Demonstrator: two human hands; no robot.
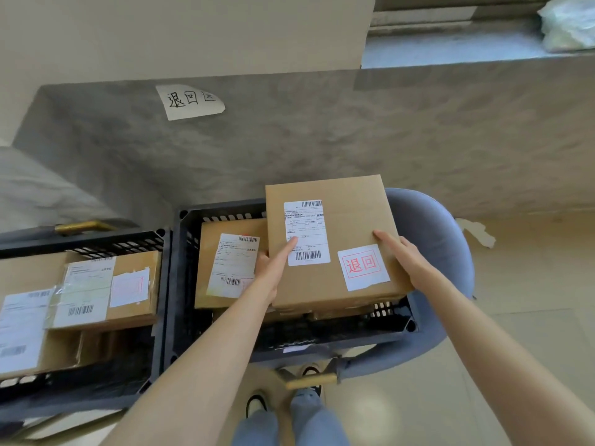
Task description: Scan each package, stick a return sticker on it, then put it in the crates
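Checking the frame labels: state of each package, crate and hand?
held package: above right crate, return sticker on
left hand: grips its left edge
right hand: holds its right edge
right crate: one labelled package inside
left crate: several packages stacked

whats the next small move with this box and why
Probably lower the box into the right crate beside the package already inside. Both the left hand and right hand hold it over that crate, and it already carries its red return sticker, so only placing seems left.
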